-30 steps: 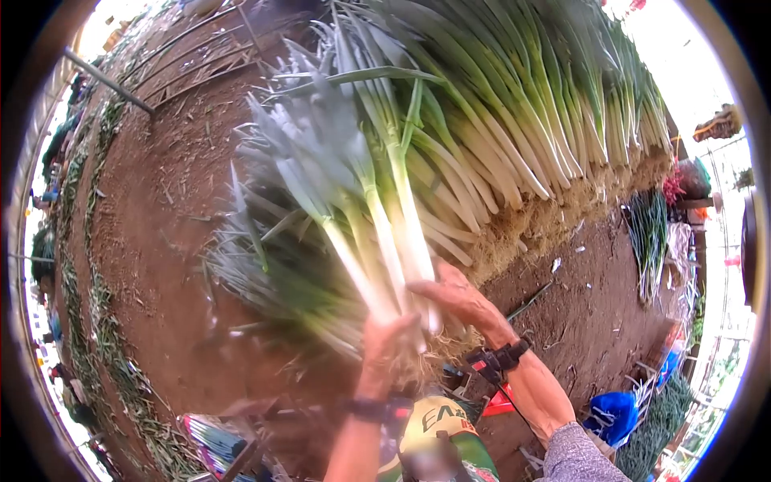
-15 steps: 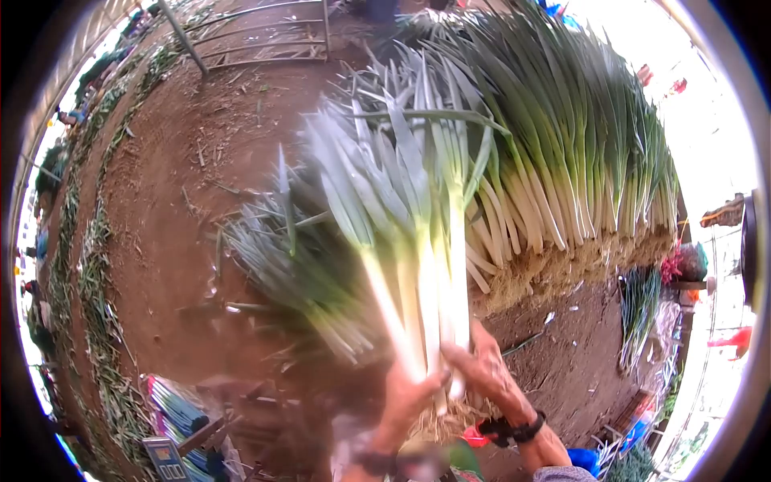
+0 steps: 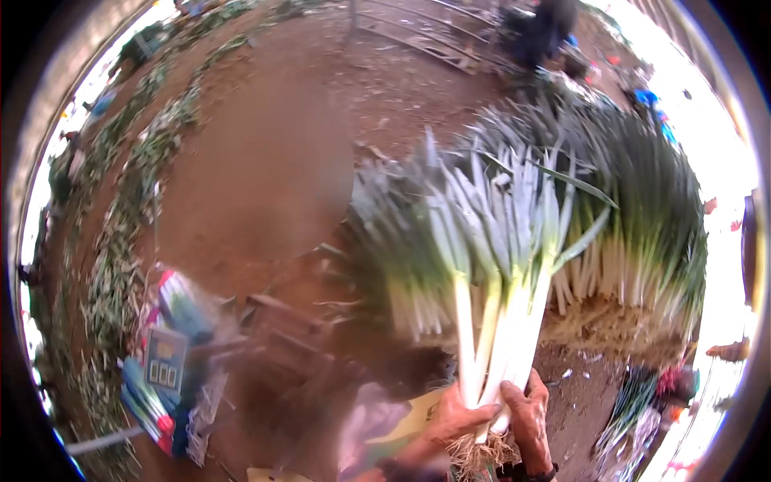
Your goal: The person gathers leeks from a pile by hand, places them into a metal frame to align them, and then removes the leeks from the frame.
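A bunch of leeks (image 3: 502, 321) stands upright in front of me, white stalks below and blue-green leaves fanned above. My left hand (image 3: 454, 419) is wrapped round the low ends of the stalks from the left side. From the right, my right hand (image 3: 528, 408) grips the same stalks, with its thumb across the front. Tangled roots (image 3: 480, 452) hang below both hands. Behind the bunch, a smaller heap of leeks (image 3: 418, 297) lies on the ground, blurred.
A long pile of leeks (image 3: 642, 209) with soil-covered roots extends to the right. A scale display (image 3: 166, 359) and bagged leeks (image 3: 144, 406) are at the lower left. A metal frame (image 3: 418, 36) and a person in dark clothes (image 3: 550, 32) are at the back.
My view has swung left, so the hands and bunch appear further right and lower. Both hands still hold the leeks. The scale display shows more fully.
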A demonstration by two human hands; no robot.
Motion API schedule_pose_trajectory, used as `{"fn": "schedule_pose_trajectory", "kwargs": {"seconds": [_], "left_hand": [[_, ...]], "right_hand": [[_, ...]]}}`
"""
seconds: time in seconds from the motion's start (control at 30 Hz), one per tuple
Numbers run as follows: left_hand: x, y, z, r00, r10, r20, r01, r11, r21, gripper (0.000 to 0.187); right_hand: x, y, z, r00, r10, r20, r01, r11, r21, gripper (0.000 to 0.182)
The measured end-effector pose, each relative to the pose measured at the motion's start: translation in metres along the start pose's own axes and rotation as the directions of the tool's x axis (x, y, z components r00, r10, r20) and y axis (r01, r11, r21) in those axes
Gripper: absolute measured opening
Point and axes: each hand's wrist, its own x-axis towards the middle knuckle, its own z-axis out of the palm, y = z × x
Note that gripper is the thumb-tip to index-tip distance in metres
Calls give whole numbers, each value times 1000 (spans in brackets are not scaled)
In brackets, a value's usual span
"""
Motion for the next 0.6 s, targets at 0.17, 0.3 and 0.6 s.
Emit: {"fn": "schedule_pose_trajectory", "kwargs": {"seconds": [0.17, 0.3, 0.6], "left_hand": [[-62, 39, -62, 989, 144, -45, -149, 980, -131, 69], [-103, 56, -107, 973, 196, -125, -215, 962, -169, 63], [-191, 98, -164, 631, 497, -596, -651, 757, -59, 54]], "right_hand": [[-38, -21, 87, 985, -133, 107, 128, 990, 52, 48], [-51, -40, 143, 940, -184, 287, 205, 978, -45, 52], [-86, -103, 280, 632, -194, 750, 380, 921, -82, 50]]}}
